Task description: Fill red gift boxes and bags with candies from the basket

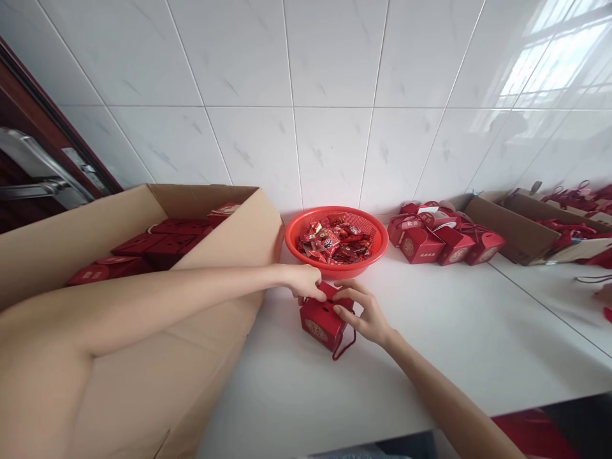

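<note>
A small red gift box [321, 324] with a gold round print stands on the white table in front of me. My left hand [305, 282] grips its far left side, the thumb lying on the lid and the other fingers partly hidden behind the box. My right hand [366, 312] holds the top from the right, thumb and bent fingertips pressed on the lid near its dark holes. A dark red cord [345, 349] loops down from the box's right side. Just behind, an orange-red plastic basket [377, 250] holds wrapped sweets [335, 241].
To the left stands a big open cardboard carton [229, 220] with red boxes [174, 245] inside. Several finished-looking red boxes [423, 245] with cord handles stand back right, beside another carton [507, 233]. A tiled wall [329, 146] bounds the white table [287, 389].
</note>
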### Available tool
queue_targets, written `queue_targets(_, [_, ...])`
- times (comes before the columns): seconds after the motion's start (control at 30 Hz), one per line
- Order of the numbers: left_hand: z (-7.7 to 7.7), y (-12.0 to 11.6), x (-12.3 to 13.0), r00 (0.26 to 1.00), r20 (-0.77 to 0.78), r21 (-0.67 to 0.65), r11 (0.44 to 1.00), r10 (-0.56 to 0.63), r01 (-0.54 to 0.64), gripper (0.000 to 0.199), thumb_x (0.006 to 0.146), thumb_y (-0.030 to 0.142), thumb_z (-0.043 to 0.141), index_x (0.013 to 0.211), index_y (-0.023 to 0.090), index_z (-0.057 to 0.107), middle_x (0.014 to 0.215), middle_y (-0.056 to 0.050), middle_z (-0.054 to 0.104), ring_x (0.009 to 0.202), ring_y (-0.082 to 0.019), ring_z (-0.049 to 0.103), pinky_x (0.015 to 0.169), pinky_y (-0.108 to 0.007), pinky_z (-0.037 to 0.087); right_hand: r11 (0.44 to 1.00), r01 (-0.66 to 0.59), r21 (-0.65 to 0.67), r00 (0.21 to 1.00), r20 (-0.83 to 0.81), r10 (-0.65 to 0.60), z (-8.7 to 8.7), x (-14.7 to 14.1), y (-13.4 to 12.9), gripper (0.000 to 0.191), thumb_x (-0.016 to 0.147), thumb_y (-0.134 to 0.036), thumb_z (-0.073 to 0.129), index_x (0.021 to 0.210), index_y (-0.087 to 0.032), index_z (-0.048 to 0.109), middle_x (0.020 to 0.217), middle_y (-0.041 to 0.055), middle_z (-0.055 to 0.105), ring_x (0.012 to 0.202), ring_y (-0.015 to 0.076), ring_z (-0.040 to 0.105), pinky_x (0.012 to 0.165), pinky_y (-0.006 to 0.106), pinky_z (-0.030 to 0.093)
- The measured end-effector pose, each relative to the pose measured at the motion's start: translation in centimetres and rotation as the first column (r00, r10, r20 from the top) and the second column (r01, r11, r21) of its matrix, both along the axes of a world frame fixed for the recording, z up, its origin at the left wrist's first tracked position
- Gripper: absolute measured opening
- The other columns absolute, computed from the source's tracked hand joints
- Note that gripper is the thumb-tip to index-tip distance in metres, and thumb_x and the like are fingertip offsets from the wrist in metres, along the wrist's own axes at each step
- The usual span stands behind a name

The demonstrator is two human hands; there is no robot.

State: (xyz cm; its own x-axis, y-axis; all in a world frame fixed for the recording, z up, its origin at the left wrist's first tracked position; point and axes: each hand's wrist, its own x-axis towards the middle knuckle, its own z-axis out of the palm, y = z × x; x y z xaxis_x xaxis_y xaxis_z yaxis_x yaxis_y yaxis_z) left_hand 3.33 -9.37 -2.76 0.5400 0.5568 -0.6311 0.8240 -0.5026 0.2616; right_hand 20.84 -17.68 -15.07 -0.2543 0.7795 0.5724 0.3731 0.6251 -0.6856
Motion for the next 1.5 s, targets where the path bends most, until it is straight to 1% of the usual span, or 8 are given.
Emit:
queue_targets(0.13, [-0.1,0.2,0.0,0.999,-0.05,0.038,0.999,-0.007,0.009,0.038,0.082,0.051,0.057,0.063,0.018,0.055,0.066,-0.006,0.067,0.062,-0.018,0.061,0.06,-0.028,0.046,0.998,0.05,-0.036,0.998,-0.027,-0.051,0.2,0.1,0.1,0.031,0.093,-0.047,0.059,0.104,-0.019,0.063,0.106,0.0118,0.066,0.096,0.0223,0.064,0.084,0.037,0.053])
queue_targets(0.27, [-0.2,0.4,0.0,0.998,-0.06,0.08,0.997,-0.016,0.02,0.045,0.08,0.055,0.059,0.056,0.019,0.049,0.062,-0.004,0.062,0.055,-0.015,0.05,0.055,-0.028,0.039,0.976,0.108,-0.187,0.992,-0.04,-0.118,0.7,1.1,0.5,0.044,0.093,-0.061,0.051,0.083,-0.018,0.059,0.082,0.0062,0.065,0.075,0.0178,0.06,0.073,0.033,0.052])
queue_targets(0.63, [-0.3,0.3,0.0,0.997,-0.06,-0.032,0.998,0.054,-0.056,0.043,0.074,0.06,0.063,0.066,0.018,0.061,0.08,-0.007,0.071,0.073,-0.02,0.063,0.06,-0.026,0.044,0.71,-0.203,-0.675,0.941,0.068,0.333,1.0,4.8,1.1,0.051,0.065,-0.064,0.078,0.063,-0.014,0.069,0.06,0.0001,0.061,0.059,0.0127,0.05,0.059,0.027,0.042])
queue_targets(0.8, [-0.3,0.3,0.0,0.997,-0.042,-0.062,0.995,0.069,-0.072,0.04,0.075,0.058,0.061,0.067,0.019,0.06,0.077,-0.005,0.069,0.07,-0.018,0.062,0.059,-0.025,0.041,0.644,-0.321,-0.694,0.892,0.008,0.452,1.2,4.4,0.8,0.043,0.074,-0.055,0.075,0.062,-0.014,0.07,0.058,-0.0013,0.058,0.058,0.0115,0.045,0.059,0.026,0.04])
queue_targets(1.0, [-0.3,0.3,-0.1,0.996,-0.007,0.014,0.996,0.085,-0.085,0.05,0.07,0.057,0.067,0.046,0.019,0.045,0.053,-0.001,0.055,0.049,-0.012,0.044,0.048,-0.027,0.029,0.574,-0.445,-0.688,0.896,-0.332,0.297,2.3,5.3,0.6,0.03,0.071,-0.043,0.079,0.065,-0.015,0.071,0.063,0.0008,0.063,0.061,0.013,0.052,0.064,0.028,0.044])
queue_targets(1.27, [0.7,-0.7,0.4,0.965,0.246,0.152,0.98,0.088,-0.128,0.044,0.065,0.036,0.07,0.048,0.021,0.033,0.043,0.005,0.035,0.043,-0.01,0.034,0.046,-0.028,0.023,0.584,-0.665,-0.466,0.687,-0.688,0.232,3.1,5.9,0.1,0.039,0.071,-0.045,0.082,0.096,-0.017,0.072,0.08,0.0068,0.071,0.07,0.0178,0.064,0.072,0.033,0.051])
queue_targets(1.4, [1.8,-1.3,1.1,0.886,0.405,-0.079,0.974,0.225,-0.212,0.035,0.077,0.044,0.063,0.057,0.019,0.049,0.053,0.002,0.054,0.05,-0.013,0.053,0.052,-0.026,0.04,0.588,-0.699,-0.406,0.659,-0.686,0.31,4.4,5.5,0.0,0.042,0.078,-0.04,0.079,0.113,-0.019,0.07,0.1,0.0101,0.073,0.085,0.0201,0.068,0.081,0.035,0.052])
queue_targets(1.5, [2.8,-1.7,1.6,0.76,0.479,-0.375,0.885,0.439,-0.275,0.028,0.08,0.039,0.061,0.065,0.016,0.057,0.06,0.001,0.059,0.053,-0.013,0.057,0.058,-0.028,0.05,0.645,-0.641,-0.416,0.702,-0.657,0.274,5.8,5.4,0.0,0.035,0.079,-0.037,0.079,0.109,-0.02,0.072,0.099,0.0092,0.074,0.087,0.0199,0.068,0.08,0.034,0.053])
